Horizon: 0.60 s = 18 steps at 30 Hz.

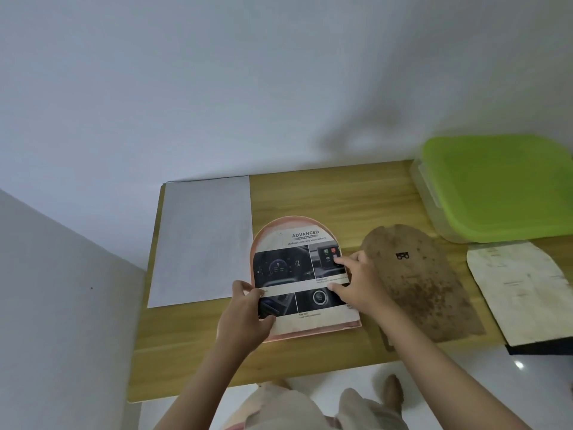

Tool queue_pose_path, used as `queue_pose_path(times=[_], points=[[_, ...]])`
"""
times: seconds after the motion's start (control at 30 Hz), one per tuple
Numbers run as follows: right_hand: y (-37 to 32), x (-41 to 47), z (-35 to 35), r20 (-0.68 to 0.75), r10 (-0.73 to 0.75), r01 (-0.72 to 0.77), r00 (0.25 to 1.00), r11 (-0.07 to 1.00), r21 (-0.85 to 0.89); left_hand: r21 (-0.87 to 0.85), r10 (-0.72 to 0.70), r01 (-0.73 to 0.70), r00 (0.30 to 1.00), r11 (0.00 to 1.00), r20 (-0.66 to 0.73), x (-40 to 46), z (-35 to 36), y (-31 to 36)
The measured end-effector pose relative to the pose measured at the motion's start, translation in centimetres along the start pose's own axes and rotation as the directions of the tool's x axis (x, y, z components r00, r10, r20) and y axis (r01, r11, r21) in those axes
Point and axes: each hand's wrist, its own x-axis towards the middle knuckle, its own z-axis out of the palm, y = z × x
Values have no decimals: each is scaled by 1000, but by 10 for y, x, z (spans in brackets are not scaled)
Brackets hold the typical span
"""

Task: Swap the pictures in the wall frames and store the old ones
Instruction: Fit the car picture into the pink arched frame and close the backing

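The head view looks down on a wooden table against a pale wall, and the arch-topped pink frame lying flat near its middle serves as the landmark. On the frame lies the printed picture, a car-dashboard sheet headed "ADVANCED", cut to the same arch shape and sitting almost square within the pink border. The left hand pinches the picture's lower left edge between thumb and curled fingers, while the right hand has its fingertips and thumb on the picture's right edge; whether it pinches the edge or only steadies it cannot be told. Just right of the frame lies the brown backing board, stained and carrying a small black hanger, so the frame is open and not yet closed up. Further right rests a pale arch-shaped sheet, probably the old picture already taken out, though its print is too faint to read. Beyond that, at the far right corner, stands a box with a green lid, a likely store and shut for now. Left of the frame lies a plain white sheet. By these signs, the swap for this frame is midway: fitting the backing, rehanging and storing remain.
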Motion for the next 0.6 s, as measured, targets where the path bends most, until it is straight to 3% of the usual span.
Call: queue_pose_path(times=[0.2, 0.43, 0.6], points=[[6, -3, -6, 28, -81, 79, 996, 996, 50, 18, -72, 73, 994, 997, -80, 0, 4, 9], [43, -26, -39, -106, -144, 160, 984, 974, 159, -209, -116, 69, 968, 976, -223, -12, 19, 57], [98, -52, -74, -201, -89, 122, 976, 980, 158, -314, -86, 13, 972, 949, -219, -32, 63, 121]])
